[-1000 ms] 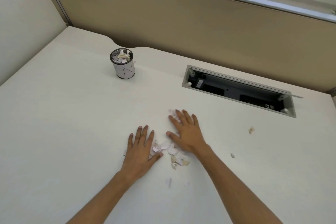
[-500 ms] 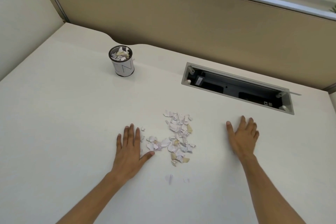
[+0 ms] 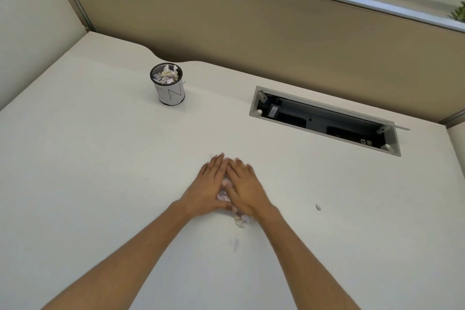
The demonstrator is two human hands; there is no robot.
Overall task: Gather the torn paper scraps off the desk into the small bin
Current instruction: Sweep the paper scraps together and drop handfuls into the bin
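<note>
My left hand [image 3: 207,190] and my right hand [image 3: 246,190] lie flat on the desk, side by side, fingertips touching. They press in on a pile of torn paper scraps [image 3: 223,196]; most of the pile is hidden under them. A few white and lilac pieces show between the palms and spill out by my right wrist [image 3: 241,218]. Neither hand grips anything. The small bin [image 3: 169,94], a black mesh cup with a white label, stands upright far left of the hands and holds scraps.
One stray scrap [image 3: 318,207] lies to the right of my hands, another stray scrap [image 3: 235,243] lies nearer me. An open cable tray [image 3: 324,121] is sunk into the desk at the back right. A tan partition [image 3: 251,33] runs behind the desk.
My right hand swept left from far right to the pile, and my left hand moved right. Both now meet over the scraps, which were spread out before.
</note>
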